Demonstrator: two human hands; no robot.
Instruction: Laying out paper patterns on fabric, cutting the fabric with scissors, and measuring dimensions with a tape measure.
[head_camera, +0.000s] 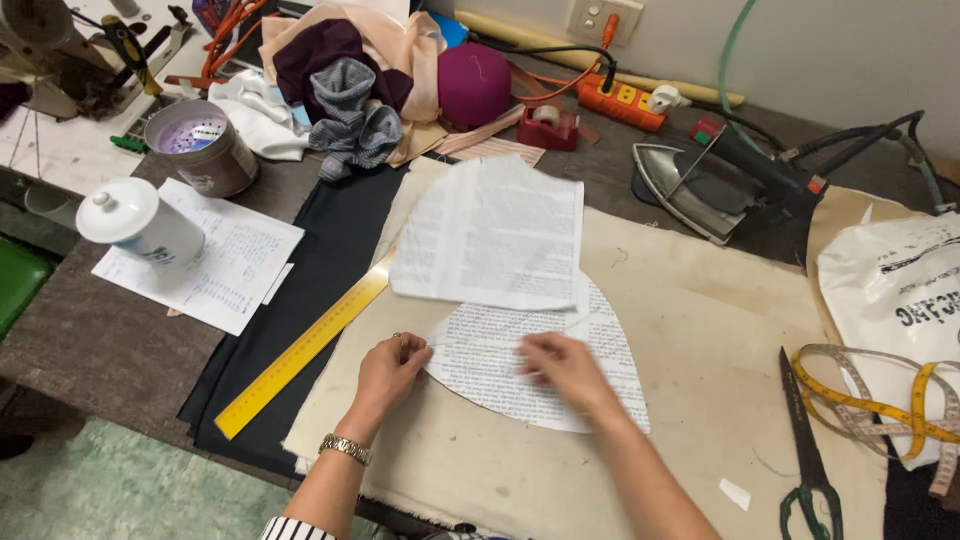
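Observation:
My left hand (392, 368) pinches the left edge of a curved paper pattern piece (480, 362) cut from printed paper, lying on beige fabric (690, 330). My right hand (562, 368) rests flat on the same pattern piece, blurred by motion. A larger printed paper sheet (492, 232) lies just beyond, overlapping the pattern's top. A yellow ruler (300, 352) lies diagonally to the left of my left hand, across the edge of a black cloth (330, 250). A gold watch is on my left wrist.
Scissors (805, 450) and a yellow tape measure (880, 400) lie at right, near a white plastic bag (900, 290). An iron (700, 185), a power strip (620, 98), a tape dispenser (548, 125) and piled cloths (350, 80) sit at the back. White mug (135, 220) and tin (200, 145) stand left.

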